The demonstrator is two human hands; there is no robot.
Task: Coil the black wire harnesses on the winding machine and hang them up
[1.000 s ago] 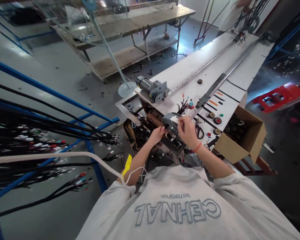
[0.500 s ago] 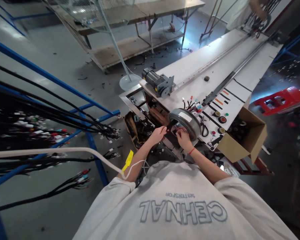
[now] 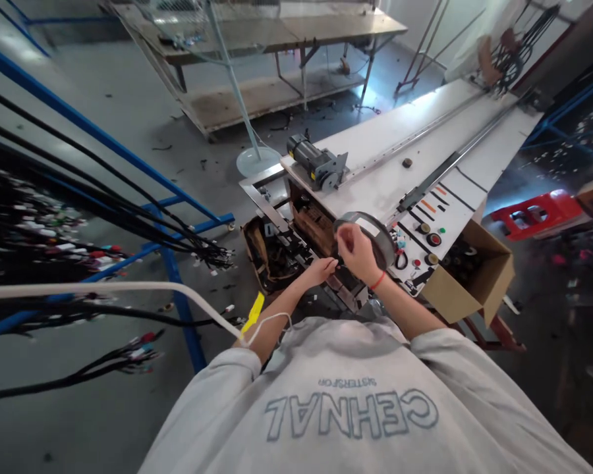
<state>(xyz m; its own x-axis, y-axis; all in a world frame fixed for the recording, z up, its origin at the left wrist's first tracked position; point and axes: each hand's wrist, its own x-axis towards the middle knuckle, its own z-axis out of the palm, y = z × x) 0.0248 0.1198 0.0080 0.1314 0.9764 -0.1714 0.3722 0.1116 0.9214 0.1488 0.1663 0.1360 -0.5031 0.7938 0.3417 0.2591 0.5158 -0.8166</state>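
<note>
My right hand (image 3: 356,250) is raised at the near end of the long white bench (image 3: 375,141), fingers curled together against the near rim of the grey round motor hub (image 3: 370,236); whether they actually pinch anything I cannot tell. The hub stands tilted on the bench edge, just left of the control buttons (image 3: 427,235). My left hand (image 3: 322,268) sits lower and nearer, fingers bent, touching the frame under the hub. A cardboard box (image 3: 467,276) hangs to the right. Black cable bundles (image 3: 79,210) fill the left.
</note>
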